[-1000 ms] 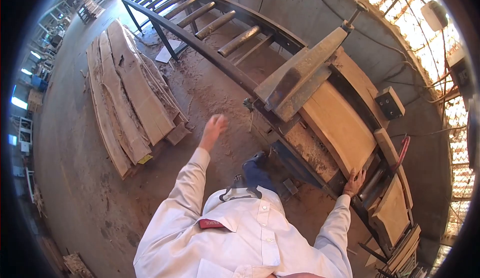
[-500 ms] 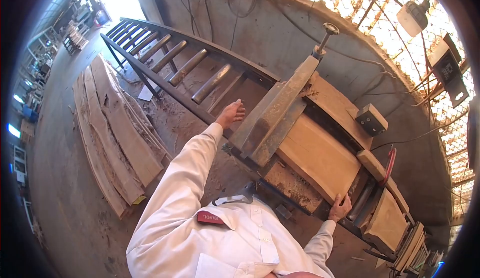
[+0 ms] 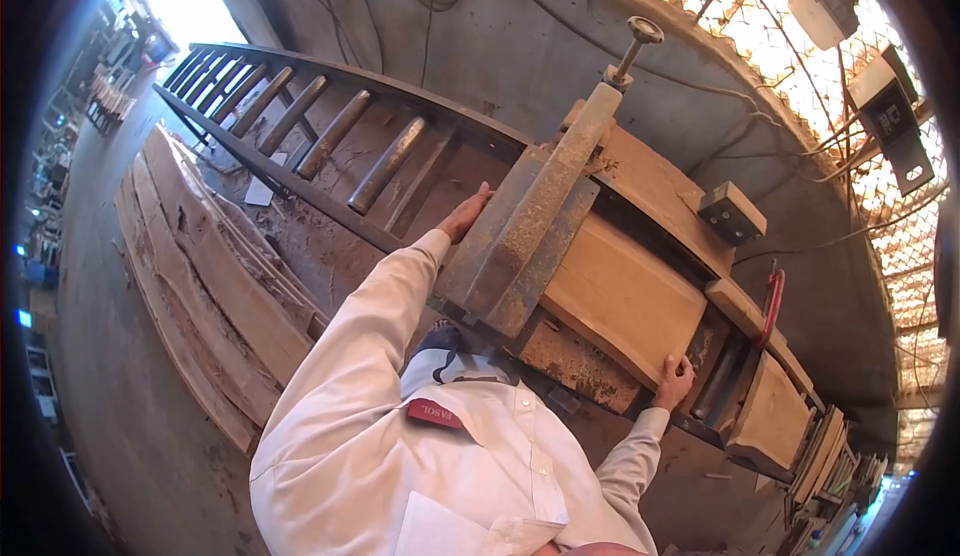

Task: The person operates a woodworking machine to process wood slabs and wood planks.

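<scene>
A wooden board (image 3: 625, 296) lies on the bed of a dusty woodworking machine, its far end hidden under the heavy metal crosspiece (image 3: 545, 231). My right hand (image 3: 676, 384) grips the board's near end at the corner, thumb and fingers at the edge. On the crosspiece's other side, my left hand (image 3: 464, 216) reaches in close beside the metal housing, fingers stretched out and partly turned from view. Nothing shows in that hand. Wood shavings (image 3: 580, 366) cover the machine's ledge below the board.
A frame with metal rollers (image 3: 388, 166) extends from the machine toward the bright doorway. Long rough planks (image 3: 205, 266) are stacked on the floor at left. A red clamp (image 3: 770, 306) and another wood piece (image 3: 768, 416) sit at right. A switch box (image 3: 733, 214) stands behind the board.
My left hand has come closer against the metal housing. My right hand stays at the board's end, its fingers now more bent. The whole view has shifted slightly.
</scene>
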### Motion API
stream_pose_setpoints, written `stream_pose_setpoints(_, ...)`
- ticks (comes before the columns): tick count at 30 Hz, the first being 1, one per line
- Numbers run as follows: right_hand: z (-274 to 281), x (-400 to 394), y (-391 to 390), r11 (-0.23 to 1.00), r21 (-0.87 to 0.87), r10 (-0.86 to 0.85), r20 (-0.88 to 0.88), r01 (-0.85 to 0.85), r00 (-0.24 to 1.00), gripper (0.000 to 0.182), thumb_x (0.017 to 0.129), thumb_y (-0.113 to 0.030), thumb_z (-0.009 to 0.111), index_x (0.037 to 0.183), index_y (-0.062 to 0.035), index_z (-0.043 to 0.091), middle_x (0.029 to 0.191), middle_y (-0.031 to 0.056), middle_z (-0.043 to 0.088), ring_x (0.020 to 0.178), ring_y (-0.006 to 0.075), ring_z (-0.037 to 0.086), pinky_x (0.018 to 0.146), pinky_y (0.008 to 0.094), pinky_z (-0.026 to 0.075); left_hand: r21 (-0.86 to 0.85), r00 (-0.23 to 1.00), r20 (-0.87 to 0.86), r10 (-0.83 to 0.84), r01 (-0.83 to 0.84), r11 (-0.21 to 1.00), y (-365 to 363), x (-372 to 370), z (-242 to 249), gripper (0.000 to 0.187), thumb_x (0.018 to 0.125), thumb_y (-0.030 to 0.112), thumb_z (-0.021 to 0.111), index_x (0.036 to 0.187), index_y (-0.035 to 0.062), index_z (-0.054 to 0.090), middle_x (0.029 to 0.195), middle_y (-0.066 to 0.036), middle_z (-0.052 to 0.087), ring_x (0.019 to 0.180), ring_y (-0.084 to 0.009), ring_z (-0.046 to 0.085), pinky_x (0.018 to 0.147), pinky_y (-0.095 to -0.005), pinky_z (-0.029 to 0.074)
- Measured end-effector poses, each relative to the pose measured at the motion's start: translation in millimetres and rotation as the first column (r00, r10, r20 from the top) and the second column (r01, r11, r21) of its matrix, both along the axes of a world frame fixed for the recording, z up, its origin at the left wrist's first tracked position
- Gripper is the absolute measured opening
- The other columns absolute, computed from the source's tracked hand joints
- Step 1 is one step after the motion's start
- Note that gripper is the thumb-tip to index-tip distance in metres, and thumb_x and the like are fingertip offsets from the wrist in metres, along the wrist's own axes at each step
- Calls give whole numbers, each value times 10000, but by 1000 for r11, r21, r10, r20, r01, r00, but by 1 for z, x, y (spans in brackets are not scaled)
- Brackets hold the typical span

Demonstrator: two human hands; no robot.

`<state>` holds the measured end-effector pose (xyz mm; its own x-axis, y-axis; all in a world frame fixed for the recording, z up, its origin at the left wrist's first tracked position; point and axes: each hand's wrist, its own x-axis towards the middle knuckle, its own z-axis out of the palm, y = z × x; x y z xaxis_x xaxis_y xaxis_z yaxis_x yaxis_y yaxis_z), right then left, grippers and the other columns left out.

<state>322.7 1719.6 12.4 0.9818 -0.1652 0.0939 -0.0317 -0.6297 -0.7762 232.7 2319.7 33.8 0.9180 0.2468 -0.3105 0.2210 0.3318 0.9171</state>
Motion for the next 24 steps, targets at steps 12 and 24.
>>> stream_pose_setpoints(12,18,-14,49,999,46,-3,-15,3,1000,499,868,-310,732,1224,23,628,1203,152,594,1130,278,547,1001,398,409,446,999,-29,-23,33,895,41,12,-19,532,1011,434,507,1309,-4,550,1211,-151,624,1127,-225,565,986,-340,423)
stream_pose_setpoints(24,-31,21,-5,979,-198,41,-37,-47,998,373,936,-244,695,1158,50,641,979,52,665,852,150,604,744,286,507,-165,829,211,518,-492,855,115,-176,30,452,1034,430,496,1280,62,586,1126,4,633,999,-70,572,880,-270,486)
